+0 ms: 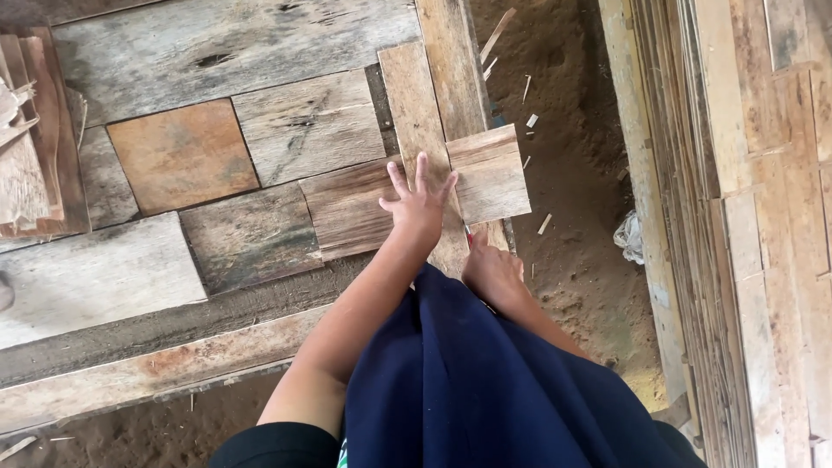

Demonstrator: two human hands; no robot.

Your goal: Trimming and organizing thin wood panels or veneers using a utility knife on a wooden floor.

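I am pressing my left hand (418,201) flat, fingers spread wide, on a small pale veneer piece (490,173) that is lying across a long narrow strip (422,121) at the right edge of the worktop (130,347), with about half of the piece hanging out past that edge over the dirt floor (572,173). My right hand (494,270) is sitting just below it, closed around a thin tool (468,234) with a red handle; it looks like a small blade, though I cannot tell for sure from this angle, since my hand and my blue skirt (485,381) are hiding most of it. The tip is pointing up toward the lower edge of the piece, very near my left wrist. That closeness is the worry: if the tool is slipping or jumping along the grain, it could be catching my wrist or thumb. The overhanging half is also unsupported, so leaning too hard could be splitting the thin sheet or tipping it off the edge. A stack of darker veneer sheets (35,147) is resting at the left edge, well apart.
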